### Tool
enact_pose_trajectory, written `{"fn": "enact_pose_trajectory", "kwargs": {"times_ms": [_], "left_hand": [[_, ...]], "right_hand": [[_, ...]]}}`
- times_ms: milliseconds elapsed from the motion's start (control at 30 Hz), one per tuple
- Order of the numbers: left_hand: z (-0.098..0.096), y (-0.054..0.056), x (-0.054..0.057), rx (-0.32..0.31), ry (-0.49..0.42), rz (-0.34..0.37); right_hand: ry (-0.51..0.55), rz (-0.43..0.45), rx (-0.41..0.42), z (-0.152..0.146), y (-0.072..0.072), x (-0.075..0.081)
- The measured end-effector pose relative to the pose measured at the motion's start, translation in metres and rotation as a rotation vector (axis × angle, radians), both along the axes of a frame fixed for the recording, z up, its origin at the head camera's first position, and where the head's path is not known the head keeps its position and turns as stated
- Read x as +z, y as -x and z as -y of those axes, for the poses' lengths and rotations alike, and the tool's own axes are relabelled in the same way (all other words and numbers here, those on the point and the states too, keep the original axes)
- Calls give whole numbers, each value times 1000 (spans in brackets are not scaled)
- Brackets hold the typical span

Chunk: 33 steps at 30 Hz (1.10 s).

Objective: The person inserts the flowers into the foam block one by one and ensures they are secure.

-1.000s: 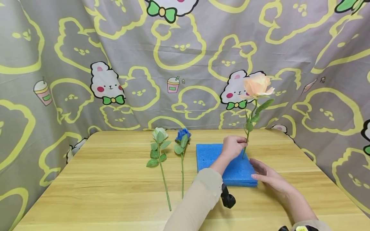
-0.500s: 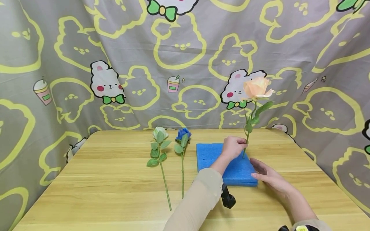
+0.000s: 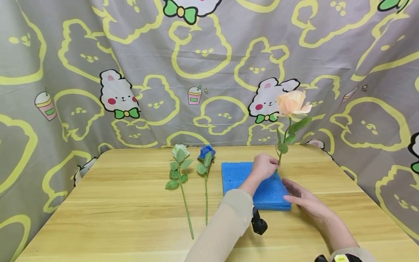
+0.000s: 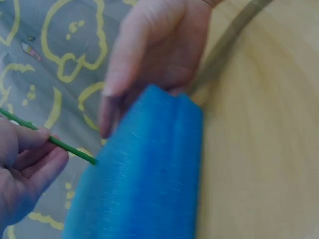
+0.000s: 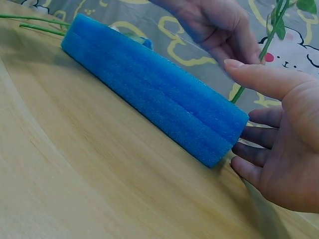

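My left hand (image 3: 263, 167) pinches the green stem of a peach artificial rose (image 3: 292, 102) between thumb and fingertips. The rose stands nearly upright, leaning slightly right, and its lower end meets the top of a blue foam block (image 3: 237, 176) near the right side. How deep the stem sits cannot be seen. At the block's right edge is my right hand (image 3: 306, 202), thumb apart from the extended fingers; in the right wrist view its fingertips (image 5: 251, 154) touch the end face. In the left wrist view, the stem (image 4: 72, 149) meets the foam beside the pinching fingers.
Left of the block, a white-green rose (image 3: 180, 152) and a blue rose (image 3: 206, 153) lie on the wooden table (image 3: 114, 218), stems toward the near edge. A grey patterned curtain (image 3: 147, 47) hangs behind and along the sides.
The peach rose's head sits slightly lower above the block than a second ago. My left hand keeps its pinch on the stem, and my right hand stays at the block's edge.
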State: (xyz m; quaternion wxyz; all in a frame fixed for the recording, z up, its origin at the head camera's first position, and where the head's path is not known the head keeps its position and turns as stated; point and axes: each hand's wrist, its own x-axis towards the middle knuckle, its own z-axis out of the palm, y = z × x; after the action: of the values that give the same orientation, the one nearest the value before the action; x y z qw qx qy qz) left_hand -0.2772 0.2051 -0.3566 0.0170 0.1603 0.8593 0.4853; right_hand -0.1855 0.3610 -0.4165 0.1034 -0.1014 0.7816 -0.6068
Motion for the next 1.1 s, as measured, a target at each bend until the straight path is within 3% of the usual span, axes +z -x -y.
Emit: {"fn": "enact_pose_trajectory", "kwargs": {"times_ms": [267,1100], "left_hand": [[0,1,-4,9,-35,13],[10,1,-11,1,-71,30]], "right_hand": [[-1,-44,21,0,4,0],[-10,-29,10,-1,1,-1]]}}
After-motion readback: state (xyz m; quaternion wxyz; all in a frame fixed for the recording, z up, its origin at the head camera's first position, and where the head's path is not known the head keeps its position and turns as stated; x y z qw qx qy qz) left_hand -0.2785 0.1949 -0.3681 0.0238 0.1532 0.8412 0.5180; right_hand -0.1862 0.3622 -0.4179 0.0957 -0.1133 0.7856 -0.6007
